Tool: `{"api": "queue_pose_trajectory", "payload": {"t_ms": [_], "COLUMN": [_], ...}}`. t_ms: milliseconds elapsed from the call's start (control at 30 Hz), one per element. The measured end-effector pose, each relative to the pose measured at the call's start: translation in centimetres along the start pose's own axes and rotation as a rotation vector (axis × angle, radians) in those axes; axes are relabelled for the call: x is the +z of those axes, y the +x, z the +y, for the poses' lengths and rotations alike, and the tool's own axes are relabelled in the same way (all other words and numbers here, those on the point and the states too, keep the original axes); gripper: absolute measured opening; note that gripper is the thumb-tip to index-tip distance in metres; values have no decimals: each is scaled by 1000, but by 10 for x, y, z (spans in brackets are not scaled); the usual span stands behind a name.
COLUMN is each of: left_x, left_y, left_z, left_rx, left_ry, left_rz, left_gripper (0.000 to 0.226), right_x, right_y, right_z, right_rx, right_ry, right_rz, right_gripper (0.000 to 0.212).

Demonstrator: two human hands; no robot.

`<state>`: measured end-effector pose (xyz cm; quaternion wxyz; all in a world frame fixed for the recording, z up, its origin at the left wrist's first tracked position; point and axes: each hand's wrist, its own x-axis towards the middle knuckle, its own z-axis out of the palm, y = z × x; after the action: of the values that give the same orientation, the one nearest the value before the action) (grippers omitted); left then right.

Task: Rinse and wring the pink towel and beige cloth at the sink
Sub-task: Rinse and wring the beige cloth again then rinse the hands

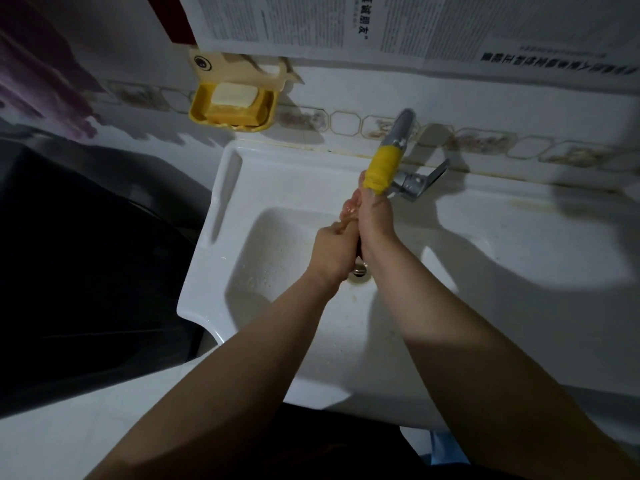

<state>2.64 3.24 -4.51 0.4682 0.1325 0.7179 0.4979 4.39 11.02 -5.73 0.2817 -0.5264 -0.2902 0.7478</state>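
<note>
Both hands, left hand (331,251) and right hand (375,220), are gripping the twisted pink towel (349,211) over the sink (242,216); wringing likely underway, beige cloth unseen.

Both hands over white sink (221,216) basin, close together below faucet (401,133). Left hand (332,252) grips lower end of twisted pink towel (349,211); right hand (375,220) grips upper end, touching left. Towel wrung into tight rope between them. Faucet spout wrapped in yellow tape (382,168), lever handle (431,176) to right. Drain (360,270) partly hidden under hands. Yellow soap dish (199,109) with soap bars (235,102) on wall above sink's rear left corner. Newspaper (415,26) on wall above.
</note>
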Motion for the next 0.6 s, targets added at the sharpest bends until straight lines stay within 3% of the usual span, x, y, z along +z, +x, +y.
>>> {"api": "queue_pose_trajectory", "payload": {"t_ms": [133,300,367,500,600], "left_x": [-6,-18,-26,-53,-70], "left_y": [-5,-10,-6,11,19], "left_z": [-5,-9,-7,-2,2], "left_rx": [32,29,32,81,119], "left_ry": [17,-23,-39,-201,-335], "left_rz": [-18,-328,-241,-10,41], "left_gripper": [47,30,28,29,24], "right_x": [1,-15,-22,-50,-73], "right_y": [6,9,8,2,-1], "right_z": [2,-1,-6,-21,-26], "right_rx": [57,148,125,24,7], "right_ry": [124,205,51,-126,-225], "right_rz": [56,67,-28,-236,-363], "right_gripper": [42,51,45,4,17]}}
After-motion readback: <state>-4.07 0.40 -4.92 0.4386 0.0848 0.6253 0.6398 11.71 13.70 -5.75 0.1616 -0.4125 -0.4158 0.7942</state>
